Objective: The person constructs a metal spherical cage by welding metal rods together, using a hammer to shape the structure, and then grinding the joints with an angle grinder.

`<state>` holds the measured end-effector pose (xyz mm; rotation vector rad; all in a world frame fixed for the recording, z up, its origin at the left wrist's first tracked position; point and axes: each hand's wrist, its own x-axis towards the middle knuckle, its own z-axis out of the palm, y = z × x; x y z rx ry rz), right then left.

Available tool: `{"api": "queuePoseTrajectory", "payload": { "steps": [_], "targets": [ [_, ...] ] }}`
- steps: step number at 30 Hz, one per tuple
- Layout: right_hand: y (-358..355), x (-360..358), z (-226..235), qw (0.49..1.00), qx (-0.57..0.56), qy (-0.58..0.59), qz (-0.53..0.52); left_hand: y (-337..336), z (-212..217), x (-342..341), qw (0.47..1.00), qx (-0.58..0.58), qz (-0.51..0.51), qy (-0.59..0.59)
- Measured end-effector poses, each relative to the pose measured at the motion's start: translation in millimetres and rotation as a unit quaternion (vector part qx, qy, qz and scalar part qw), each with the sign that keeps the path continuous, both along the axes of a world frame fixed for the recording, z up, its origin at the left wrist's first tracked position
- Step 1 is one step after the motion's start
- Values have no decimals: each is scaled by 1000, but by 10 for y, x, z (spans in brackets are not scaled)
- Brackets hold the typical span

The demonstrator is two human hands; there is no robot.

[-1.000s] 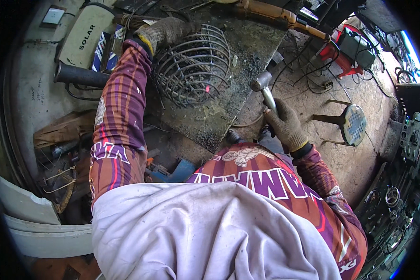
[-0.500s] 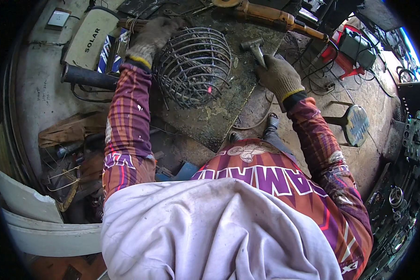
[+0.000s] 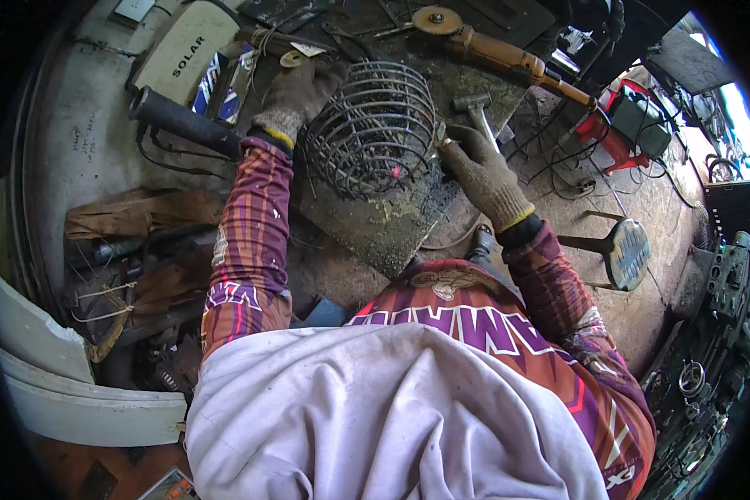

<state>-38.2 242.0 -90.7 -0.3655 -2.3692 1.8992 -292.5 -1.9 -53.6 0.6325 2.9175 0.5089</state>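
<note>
A rounded cage of bent metal rods (image 3: 373, 125) rests on the dark, worn worktop (image 3: 367, 229), with a small pink-red spot of light near its lower side. My gloved left hand (image 3: 296, 96) is at the cage's far left edge, its fingers curled over the rods and partly hidden. Right of the cage, my gloved right hand (image 3: 487, 175) has thumb and forefinger brought together around something small and pale, too small to name. Beside that hand lies a hammer (image 3: 473, 102), its head toward the cage and its handle partly behind the glove.
An orange angle grinder (image 3: 500, 57) with a disc lies along the far side. Left of my arm are a dark pipe (image 3: 179, 121) and a cream-coloured case (image 3: 179, 58). To the right stand a round-topped stool (image 3: 629, 254) and a red frame (image 3: 625, 137) among loose cables.
My right hand has slid off its grip on the hammer handle and moved nearer the cage, fingertips closing. My left hand has drawn back slightly along the cage's edge. The view has shifted.
</note>
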Motion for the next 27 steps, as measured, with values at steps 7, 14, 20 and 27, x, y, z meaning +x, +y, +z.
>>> {"api": "queuePoseTrajectory", "payload": {
  "steps": [7, 14, 20, 27],
  "targets": [
    [-27, -50, 31, 994, 99, -39, -31, 31, -373, -69, 917, 374, -24, -133],
    [-202, -583, 157, 986, 134, -91, 42, -747, -712, -144, 919, 388, -25, -70],
    [19, -902, -175, 976, 148, -132, 87, -862, -1318, -811, 664, 638, -205, -333],
    [-135, -594, 459, 998, 33, -28, 51, -1403, -1014, -1155, 957, 272, -78, -65]
  ]
}}
